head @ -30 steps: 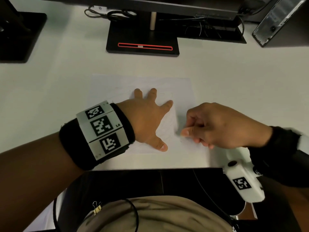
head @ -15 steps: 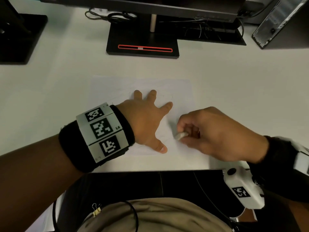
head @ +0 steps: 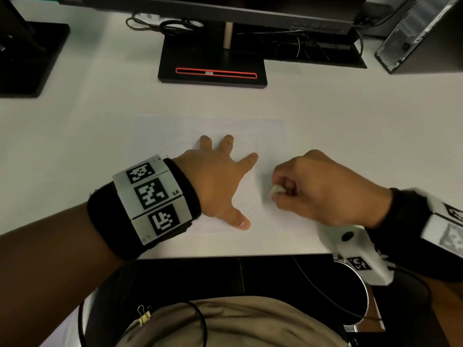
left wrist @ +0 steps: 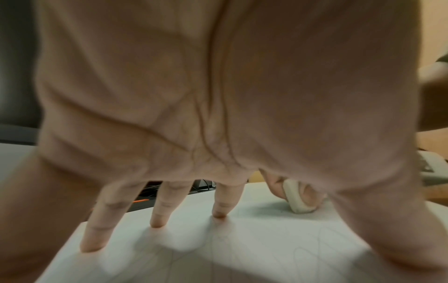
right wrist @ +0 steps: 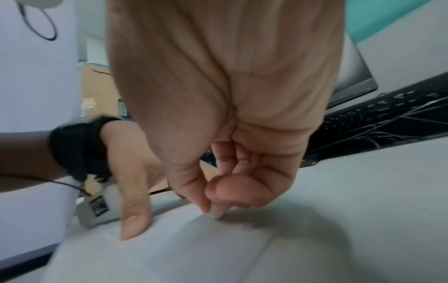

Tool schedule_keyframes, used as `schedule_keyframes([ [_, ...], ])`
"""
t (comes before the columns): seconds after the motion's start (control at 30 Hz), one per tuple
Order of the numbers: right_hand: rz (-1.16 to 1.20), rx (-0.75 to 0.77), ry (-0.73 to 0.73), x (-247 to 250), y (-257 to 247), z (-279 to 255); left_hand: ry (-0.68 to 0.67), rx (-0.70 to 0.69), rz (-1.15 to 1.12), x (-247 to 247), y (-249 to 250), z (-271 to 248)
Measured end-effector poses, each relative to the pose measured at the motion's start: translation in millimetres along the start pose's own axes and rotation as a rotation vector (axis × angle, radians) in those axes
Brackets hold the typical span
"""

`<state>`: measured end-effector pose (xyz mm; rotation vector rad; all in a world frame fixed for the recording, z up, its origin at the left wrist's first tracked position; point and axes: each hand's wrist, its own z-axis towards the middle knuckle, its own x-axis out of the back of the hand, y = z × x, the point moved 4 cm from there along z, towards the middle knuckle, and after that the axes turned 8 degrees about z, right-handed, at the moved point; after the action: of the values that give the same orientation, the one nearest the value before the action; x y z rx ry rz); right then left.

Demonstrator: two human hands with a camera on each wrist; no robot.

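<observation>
Several faint pencil lines showed on the paper (head: pixel 170 131) while my left hand (head: pixel 218 181) pressed it flat on the desk (head: pixel 350 121), fingers spread, and my right hand (head: pixel 325 194) pinched the eraser (head: pixel 275 190) against the sheet, so I judged the rubbing-out only partly done.

Office desk (head: pixel 350 126), monitor stand (head: pixel 213 63), keyboard (right wrist: pixel 378 113), tangled cables (head: pixel 160 26)

Left hand (head: pixel 218 181) splayed, fingertips pressing down; right hand (head: pixel 323 194) curled, fingertips pinched.
</observation>
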<state>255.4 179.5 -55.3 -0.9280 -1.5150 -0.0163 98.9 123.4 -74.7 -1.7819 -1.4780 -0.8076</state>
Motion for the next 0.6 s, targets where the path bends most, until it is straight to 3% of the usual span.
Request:
schedule_keyframes([
  [0.13, 0.030, 0.063, -0.096, -10.1, -14.3, 0.1, 0.007, 0.003, -0.006, -0.1, -0.6, -0.9],
  [0.27, -0.028, -0.010, 0.006, 7.1, 1.1, 13.5, 0.006, 0.001, -0.001, -0.2, 0.1, -0.9],
  [0.37, 0.026, 0.073, -0.089, -5.4, -13.1, 11.5, 0.011, 0.001, -0.007, -0.8, -0.6, -1.3],
  [0.53, -0.050, 0.024, 0.006, 9.9, 1.3, 23.1, 0.007, 0.000, -0.003, -0.7, -0.4, -1.3],
  [0.6, -0.014, 0.069, -0.067, 0.0, -8.9, 17.6, 0.003, -0.001, -0.012, -0.8, -0.8, -1.6],
])
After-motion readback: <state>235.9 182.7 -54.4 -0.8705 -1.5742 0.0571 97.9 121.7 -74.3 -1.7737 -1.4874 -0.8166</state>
